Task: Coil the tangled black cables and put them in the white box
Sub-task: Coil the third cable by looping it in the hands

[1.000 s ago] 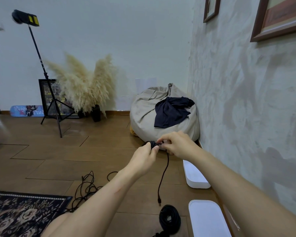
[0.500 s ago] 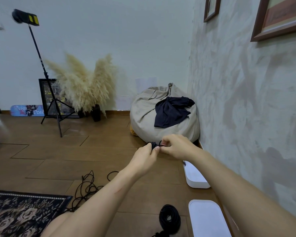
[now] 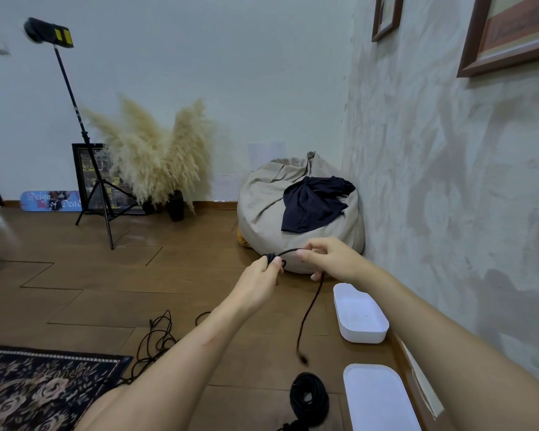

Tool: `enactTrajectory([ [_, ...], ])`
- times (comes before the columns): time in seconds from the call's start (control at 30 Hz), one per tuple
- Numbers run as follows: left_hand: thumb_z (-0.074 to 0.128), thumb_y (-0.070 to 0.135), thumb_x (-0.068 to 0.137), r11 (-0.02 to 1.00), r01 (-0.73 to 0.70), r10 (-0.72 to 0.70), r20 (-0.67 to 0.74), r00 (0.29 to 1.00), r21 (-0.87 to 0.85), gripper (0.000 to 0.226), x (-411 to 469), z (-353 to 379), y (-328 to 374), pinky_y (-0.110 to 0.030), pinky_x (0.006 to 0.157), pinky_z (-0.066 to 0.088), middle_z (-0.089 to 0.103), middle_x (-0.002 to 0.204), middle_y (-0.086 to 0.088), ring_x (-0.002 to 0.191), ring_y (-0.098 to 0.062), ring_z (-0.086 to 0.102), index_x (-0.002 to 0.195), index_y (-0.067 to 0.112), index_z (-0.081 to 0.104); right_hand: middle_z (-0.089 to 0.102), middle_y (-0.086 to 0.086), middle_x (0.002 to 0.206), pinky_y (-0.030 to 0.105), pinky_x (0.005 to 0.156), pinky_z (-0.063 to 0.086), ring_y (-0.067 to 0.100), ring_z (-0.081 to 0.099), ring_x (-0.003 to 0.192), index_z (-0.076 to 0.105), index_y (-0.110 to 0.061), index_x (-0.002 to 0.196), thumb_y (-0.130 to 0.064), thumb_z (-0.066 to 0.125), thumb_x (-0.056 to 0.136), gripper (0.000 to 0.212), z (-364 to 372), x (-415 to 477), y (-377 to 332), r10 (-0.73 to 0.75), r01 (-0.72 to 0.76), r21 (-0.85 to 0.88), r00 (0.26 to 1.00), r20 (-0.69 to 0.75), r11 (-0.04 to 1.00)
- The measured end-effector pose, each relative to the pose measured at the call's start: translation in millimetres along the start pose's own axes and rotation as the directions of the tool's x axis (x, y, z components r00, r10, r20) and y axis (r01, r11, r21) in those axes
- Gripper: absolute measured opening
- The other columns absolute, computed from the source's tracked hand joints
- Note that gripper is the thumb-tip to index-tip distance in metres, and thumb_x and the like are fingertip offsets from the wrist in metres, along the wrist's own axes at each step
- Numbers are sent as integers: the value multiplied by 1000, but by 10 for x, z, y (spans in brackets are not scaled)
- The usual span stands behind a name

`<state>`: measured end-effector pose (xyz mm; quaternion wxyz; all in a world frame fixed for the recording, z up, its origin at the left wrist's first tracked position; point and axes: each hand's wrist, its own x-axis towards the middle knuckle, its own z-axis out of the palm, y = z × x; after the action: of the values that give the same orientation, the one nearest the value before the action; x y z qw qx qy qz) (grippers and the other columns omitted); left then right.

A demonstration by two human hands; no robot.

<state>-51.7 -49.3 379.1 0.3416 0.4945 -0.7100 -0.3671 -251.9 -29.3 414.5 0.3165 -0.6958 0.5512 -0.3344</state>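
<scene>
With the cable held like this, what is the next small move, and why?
Probably wrap another loop: the left hand pinches a small bundle, the right hand holds the cable beside it, and its free tail hangs to the floor, uncoiled. The white box waits empty.

Two hands: left hand [image 3: 259, 283], right hand [image 3: 333, 259]. Three black cables: held cable [image 3: 308, 309], coiled cable [image 3: 308, 399], tangled cable [image 3: 156, 337]. One white box [image 3: 360, 315]; one white lid [image 3: 377, 399].
</scene>
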Motion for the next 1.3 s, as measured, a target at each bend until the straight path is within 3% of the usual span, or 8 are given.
enactTrajectory([
  [0.13, 42, 53, 95, 985, -19, 34, 83, 996, -172, 39, -17, 29, 32, -52, 99, 49, 58, 71, 12, 78, -14, 56, 87, 21, 62, 69, -15, 79, 19, 72, 48, -2, 57, 71, 75, -16, 103, -21, 60, 103, 16, -41, -2, -112, -167, 170, 14, 977, -129, 985],
  [0.23, 46, 55, 93, 969, -40, 67, 103, 992, -245, 36, -11, 39, 59, -57, 105, 47, 58, 76, 9, 78, -14, 56, 84, 25, 63, 62, -25, 65, 8, 62, 38, -5, 53, 63, 73, -14, 99, -19, 64, 100, 11, -103, 5, -192, -201, 211, 36, 961, -188, 977],
  [0.33, 46, 60, 91, 966, -72, 102, 111, 989, -249, 33, -32, 29, 90, -62, 106, 45, 59, 81, 8, 82, -15, 56, 78, 36, 64, 60, -21, 64, 9, 61, 37, -5, 49, 60, 74, -10, 99, -20, 63, 101, 15, -117, 20, -158, -213, 230, 49, 951, -223, 972],
  [0.63, 44, 45, 98, 918, -160, 208, 98, 973, -363, 35, -138, 50, 353, -50, 102, 48, 59, 78, 8, 86, -13, 59, 94, 17, 63, 73, 19, 96, 24, 80, 45, 7, 60, 82, 78, -14, 106, -23, 65, 100, 17, 85, 49, -43, -34, 88, 211, 968, -250, 973],
  [0.8, 41, 28, 110, 882, -189, 224, 31, 974, -431, 33, -111, 7, 391, -32, 84, 51, 57, 74, 1, 75, -10, 61, 92, 6, 58, 65, -1, 76, 16, 58, 42, 8, 55, 66, 73, -14, 99, -18, 49, 108, 26, 224, 15, -100, -33, 75, 330, 991, -133, 941],
  [1.07, 41, 32, 110, 819, -139, 36, -192, 981, -557, 29, 47, 25, 321, -36, 90, 46, 62, 80, 5, 90, -17, 61, 95, 18, 62, 66, 10, 76, 31, 54, 46, 23, 56, 61, 53, -31, 87, -13, 36, 106, 31, 727, 29, -117, -7, 6, 18, 999, 40, 1000],
  [1.2, 38, 30, 111, 894, -139, 18, -276, 961, -427, 26, 68, 29, 292, -26, 87, 45, 62, 97, 6, 102, -11, 59, 108, 17, 60, 63, 1, 66, 29, 54, 41, 9, 49, 49, 55, -25, 77, -12, 38, 101, 32, 768, 65, -195, -18, 22, -79, 998, 55, 997],
  [1.3, 37, 30, 111, 944, -117, 26, -285, 958, -307, 30, 107, 15, 218, -37, 95, 49, 59, 101, 7, 106, -16, 57, 120, 11, 58, 52, -8, 56, 32, 57, 34, 12, 41, 52, 54, -24, 63, -16, 46, 99, 38, 638, 77, -210, -16, 22, -76, 997, 81, 997],
])
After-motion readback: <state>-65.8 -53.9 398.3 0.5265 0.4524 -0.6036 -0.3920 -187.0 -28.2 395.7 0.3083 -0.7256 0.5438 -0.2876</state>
